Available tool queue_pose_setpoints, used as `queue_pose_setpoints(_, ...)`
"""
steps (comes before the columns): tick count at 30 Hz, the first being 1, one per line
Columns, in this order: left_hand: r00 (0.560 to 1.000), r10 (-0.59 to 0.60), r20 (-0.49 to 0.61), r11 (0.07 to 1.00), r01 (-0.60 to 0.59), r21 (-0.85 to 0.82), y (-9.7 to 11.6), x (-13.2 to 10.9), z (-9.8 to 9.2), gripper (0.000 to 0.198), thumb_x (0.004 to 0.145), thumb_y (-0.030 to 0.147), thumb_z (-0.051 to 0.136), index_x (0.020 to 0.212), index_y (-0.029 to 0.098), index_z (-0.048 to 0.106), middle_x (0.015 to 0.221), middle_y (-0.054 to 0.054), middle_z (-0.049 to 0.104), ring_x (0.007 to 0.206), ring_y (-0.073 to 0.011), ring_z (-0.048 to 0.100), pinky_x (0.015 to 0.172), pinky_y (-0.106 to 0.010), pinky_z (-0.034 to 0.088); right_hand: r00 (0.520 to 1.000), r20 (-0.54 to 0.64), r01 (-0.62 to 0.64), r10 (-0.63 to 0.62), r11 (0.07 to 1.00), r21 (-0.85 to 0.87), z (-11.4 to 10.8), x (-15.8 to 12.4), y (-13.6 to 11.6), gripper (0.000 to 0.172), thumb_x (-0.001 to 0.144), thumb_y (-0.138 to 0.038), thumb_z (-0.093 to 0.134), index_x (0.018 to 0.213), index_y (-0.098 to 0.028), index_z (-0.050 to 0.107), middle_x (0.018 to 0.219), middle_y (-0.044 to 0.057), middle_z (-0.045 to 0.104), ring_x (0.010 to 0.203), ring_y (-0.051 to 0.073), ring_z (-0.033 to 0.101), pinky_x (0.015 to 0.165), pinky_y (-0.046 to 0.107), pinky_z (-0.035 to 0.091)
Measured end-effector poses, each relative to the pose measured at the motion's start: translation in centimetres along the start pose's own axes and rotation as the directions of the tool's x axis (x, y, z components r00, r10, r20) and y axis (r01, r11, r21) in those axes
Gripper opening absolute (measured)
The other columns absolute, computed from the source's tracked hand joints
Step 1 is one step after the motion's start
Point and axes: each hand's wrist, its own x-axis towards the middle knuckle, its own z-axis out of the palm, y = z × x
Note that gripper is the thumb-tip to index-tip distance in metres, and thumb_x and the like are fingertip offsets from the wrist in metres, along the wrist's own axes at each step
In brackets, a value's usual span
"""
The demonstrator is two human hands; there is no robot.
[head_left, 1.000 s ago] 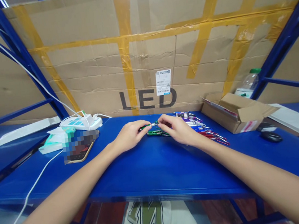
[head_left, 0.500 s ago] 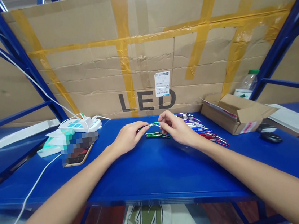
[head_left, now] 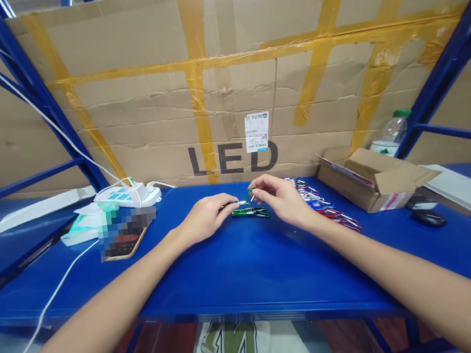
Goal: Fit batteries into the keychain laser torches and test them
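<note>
My left hand (head_left: pixel 203 219) is closed, pinching a small green metal tube (head_left: pixel 242 202) with a silvery end by thumb and fingertips. At the tube's right end is a green carabiner (head_left: pixel 250 195), which my right hand (head_left: pixel 280 198) pinches between thumb and forefinger. Just below, on the blue table, lie green tubes with carabiners (head_left: pixel 249 213), side by side. Beyond my right hand is a row of similar pieces: red ones (head_left: pixel 340 218), blue ones (head_left: pixel 319 204) and darker ones (head_left: pixel 298 182), partly hidden by that hand.
An open cardboard box (head_left: pixel 373 178), a black mouse (head_left: pixel 428 217) and a bottle (head_left: pixel 393 132) are at the right. At the left are a phone (head_left: pixel 129 244), a tissue pack (head_left: pixel 87 223) and a white power strip (head_left: pixel 147 195) with cables. A large taped carton (head_left: pixel 147 124) stands behind the blue table (head_left: pixel 230 274).
The carabiner has swung upward from the tube's end and shows more clearly. My right hand has shifted slightly right; the tube in my left hand is a little lower.
</note>
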Motion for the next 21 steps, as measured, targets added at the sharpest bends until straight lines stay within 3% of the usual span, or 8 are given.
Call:
queue_pose_setpoints(5,1.0,-0.013,-0.025,1.0,0.013,0.016,0.36,-0.02,-0.12,0.03,0.114,0.039,0.049,0.122,0.022,0.073,0.117,-0.005,0.081,0.104,-0.0241,0.076,0.09,-0.034,0.055,0.999,0.039,0.022,-0.019,0.995,-0.093,0.33,-0.44,-0.42,0.018,0.1,-0.04,0.067,0.103,-0.023,0.072,0.093,0.003,0.073,0.083,0.021,0.069,0.079,0.038,0.059)
queue_pose_setpoints(12,0.997,-0.017,-0.073,0.999,0.02,0.043,0.28,0.02,-0.17,0.029,0.114,0.04,0.049,0.119,0.022,0.072,0.114,-0.005,0.08,0.102,-0.024,0.076,0.087,-0.034,0.055,0.973,0.162,-0.201,0.164,0.947,0.252,1.01,-0.52,-0.56,0.036,0.092,-0.05,0.079,0.112,-0.024,0.062,0.099,0.0,0.064,0.083,0.02,0.077,0.081,0.04,0.067)
queue_pose_setpoints(17,0.995,-0.03,-0.092,0.999,0.033,0.034,0.22,0.05,-0.29,0.028,0.114,0.038,0.05,0.12,0.023,0.072,0.115,-0.005,0.08,0.101,-0.024,0.076,0.088,-0.035,0.055,0.967,0.148,-0.239,0.206,0.935,0.26,0.68,-0.45,-0.76,0.041,0.084,-0.045,0.087,0.11,-0.024,0.064,0.1,0.0,0.065,0.076,0.015,0.069,0.075,0.033,0.061)
queue_pose_setpoints(21,0.995,-0.045,-0.088,0.998,0.048,0.033,0.2,0.03,-0.52,0.026,0.113,0.038,0.051,0.122,0.023,0.071,0.116,-0.005,0.079,0.101,-0.0239,0.076,0.088,-0.035,0.056,0.956,0.144,-0.284,0.255,0.926,0.25,0.53,-0.37,-0.44,0.043,0.087,-0.057,0.084,0.1,-0.023,0.061,0.09,0.0,0.068,0.071,0.014,0.063,0.068,0.031,0.053)
